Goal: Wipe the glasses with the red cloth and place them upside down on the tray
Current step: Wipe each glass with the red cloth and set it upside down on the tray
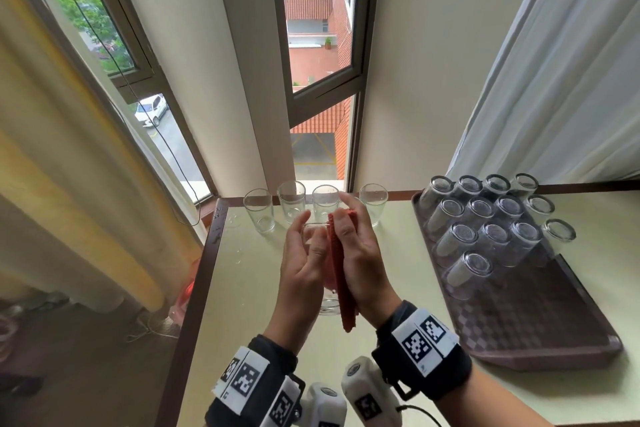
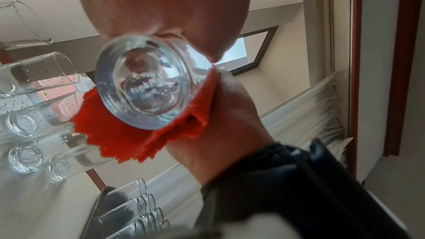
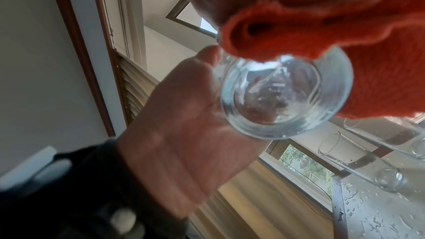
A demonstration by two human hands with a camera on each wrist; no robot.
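Both hands hold one glass [image 1: 313, 246] between them
Left hand [image 1: 300, 263] cups it; right hand [image 1: 360, 260] presses the red cloth [image 1: 341, 284]; four upright glasses [image 1: 259, 213] wait; thirteen inverted on the tray [image 1: 540, 333].

A curtained room by tall windows [image 1: 322, 55]; many glasses [image 1: 485, 229] suggest hospitality premises.

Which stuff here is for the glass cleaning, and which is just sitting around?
For the job: held glass, red cloth, four waiting glasses, tray with upside-down glasses, left hand, right hand.

Just around: curtains, window, table.
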